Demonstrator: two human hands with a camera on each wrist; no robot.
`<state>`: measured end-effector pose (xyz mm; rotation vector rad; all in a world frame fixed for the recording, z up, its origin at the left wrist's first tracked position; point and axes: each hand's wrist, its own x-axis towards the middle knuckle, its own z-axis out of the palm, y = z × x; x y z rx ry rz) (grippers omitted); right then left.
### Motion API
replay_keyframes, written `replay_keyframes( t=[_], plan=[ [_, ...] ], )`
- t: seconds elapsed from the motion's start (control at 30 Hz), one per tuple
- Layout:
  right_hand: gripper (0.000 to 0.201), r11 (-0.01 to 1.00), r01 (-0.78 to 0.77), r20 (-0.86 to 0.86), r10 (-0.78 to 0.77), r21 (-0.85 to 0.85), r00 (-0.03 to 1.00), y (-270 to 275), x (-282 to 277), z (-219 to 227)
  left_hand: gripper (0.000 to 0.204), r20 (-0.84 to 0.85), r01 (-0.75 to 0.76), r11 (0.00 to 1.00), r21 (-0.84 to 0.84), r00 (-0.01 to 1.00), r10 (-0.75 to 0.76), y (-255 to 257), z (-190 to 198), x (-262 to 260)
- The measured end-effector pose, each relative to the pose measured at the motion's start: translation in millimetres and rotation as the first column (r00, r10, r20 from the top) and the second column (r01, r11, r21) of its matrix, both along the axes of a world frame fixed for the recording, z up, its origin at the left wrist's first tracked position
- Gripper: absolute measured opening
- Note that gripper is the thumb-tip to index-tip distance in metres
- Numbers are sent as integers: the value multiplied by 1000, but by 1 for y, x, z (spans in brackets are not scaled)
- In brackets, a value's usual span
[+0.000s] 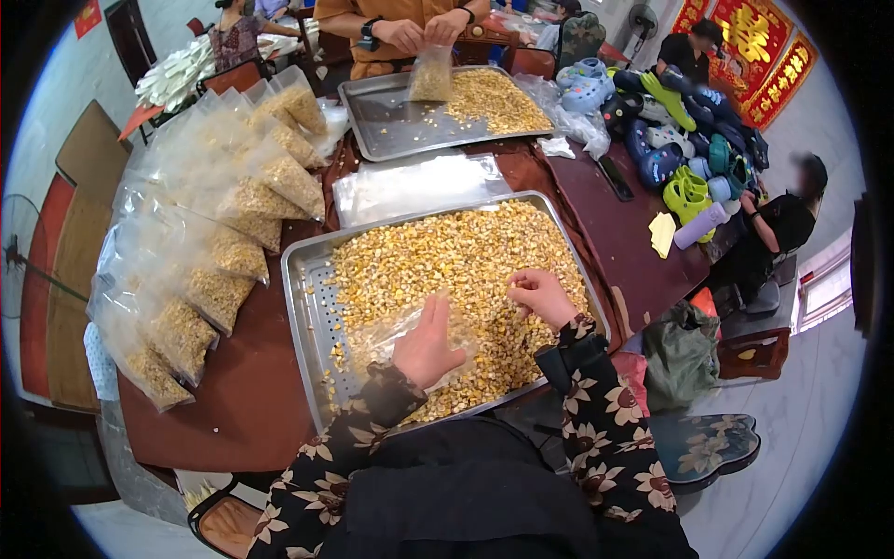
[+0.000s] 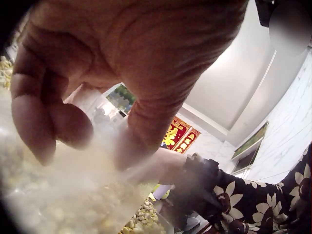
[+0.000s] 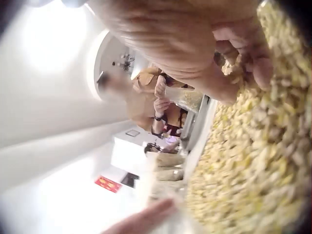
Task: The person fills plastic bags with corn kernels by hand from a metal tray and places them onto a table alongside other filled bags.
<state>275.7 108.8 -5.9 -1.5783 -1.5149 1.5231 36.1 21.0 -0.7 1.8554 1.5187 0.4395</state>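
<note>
Left hand [image 1: 426, 345]: pinching the clear bag [image 1: 391, 337] at the tray's [image 1: 303, 289] front edge.
Right hand [image 1: 540, 296]: fingers curled, pinching corn kernels [image 1: 447, 256].

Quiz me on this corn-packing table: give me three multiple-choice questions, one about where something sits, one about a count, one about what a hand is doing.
1. Where do the filled bags lie, seen from the head camera?
A. left of the near tray
B. inside the far tray
C. on the floor

2. How many metal trays of corn stand on the table?
A. one
B. two
C. four

3. What is the left hand doing?
A. lying flat on the table
B. pointing at the shoes
C. holding a clear bag over the corn

Answers:
1 A: the bags lie in rows beside the near tray, on its left.
2 B: only the near tray and the far tray show.
3 C: the left hand grips the clear bag above the corn, while the right hand gathers kernels.
</note>
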Motion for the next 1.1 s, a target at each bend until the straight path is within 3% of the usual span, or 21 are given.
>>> replay_keyframes(
  t=[0.03, 0.07, 0.13, 0.2, 0.3, 0.53, 0.6, 0.67, 0.73, 0.8, 0.83, 0.87, 0.93, 1.0, 1.1],
  plan=[
    [16, 998, -20, -144, 11, -60, 990, -6, -11, 18, 88, 1, -3, 1000, 0, 1000, 3, 1, 2, 0],
    [16, 998, -22, -142, 13, -60, 990, -11, -20, 28, 87, -1, -1, 1000, -5, 1000, 1, 1, 4, 0],
    [18, 986, -67, -294, 20, -151, 956, -18, -35, 40, 87, 0, -1, 1000, -12, 1000, 1, 1, 1, 1],
    [18, 985, -111, -296, 68, -131, 953, -26, -48, 41, 92, 12, -3, 996, 87, 1000, 2, 1, -10, 0],
    [18, 964, -253, -197, 234, -81, 952, -34, -61, 45, 92, 26, -11, 995, 98, 1000, 9, 0, -12, 0],
    [25, 957, -287, -177, 276, -40, 945, -29, -56, 53, 89, 36, -7, 999, 52, 999, 5, 1, -11, -1],
    [27, 949, -295, 201, 270, 107, 942, -15, -44, 49, 85, 39, -29, 992, 126, 999, 25, -3, -13, -1],
    [30, 940, -268, 221, 221, 212, 950, 9, -30, 36, 82, 27, -17, 991, 136, 1000, 13, -7, -6, -2],
    [27, 879, -281, 398, 116, 386, 910, 43, -13, 24, 84, 25, -8, 999, 47, 1000, 7, -8, 1, -3],
    [30, 815, -276, 426, 39, 510, 904, 83, 1, 2, 82, -8, -6, 998, 62, 1000, 7, -10, 8, -3],
    [33, 850, -271, 498, 11, 452, 867, 98, 4, 4, 75, -2, -9, 989, 148, 1000, 9, -11, -2, -3],
    [35, 884, -255, 565, -13, 392, 825, 113, 8, 2, 58, -59, 6, 996, 85, 998, -1, -11, 5, -3],
    [41, 900, -229, 616, -55, 372, 786, 144, 12, -9, 44, -35, 48, 978, 205, 999, -42, -14, 1, -5],
    [44, 876, -236, 659, -116, 421, 743, 164, 19, -20, 39, -35, 75, 972, 224, 997, -69, -16, 4, -8],
    [49, 930, -236, 733, -50, 281, 678, 190, 19, -35, 33, -24, 142, 962, 232, 990, -140, -20, 10, -14]
  ],
)
